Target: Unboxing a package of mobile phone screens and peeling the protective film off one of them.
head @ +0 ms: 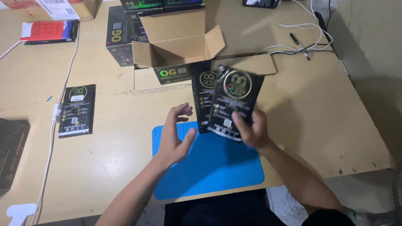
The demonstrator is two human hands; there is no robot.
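My right hand [251, 132] grips a flat black packet [236, 98] with a gold round emblem, holding it tilted above the blue mat [209, 167]. A second black packet [202, 100] of the same kind shows just behind it, partly hidden; whether it lies on the table or is held too I cannot tell. My left hand [176, 134] hovers open beside them, fingers spread, touching nothing. An open brown cardboard box [176, 42] stands just beyond.
Another black packet [76, 109] lies at the left next to a white cable [54, 125]. Black printed boxes [121, 37] stand behind the cardboard box. A pen [299, 45] and white cords [301, 29] lie at the back right. The wooden table's right edge [368, 121] is close.
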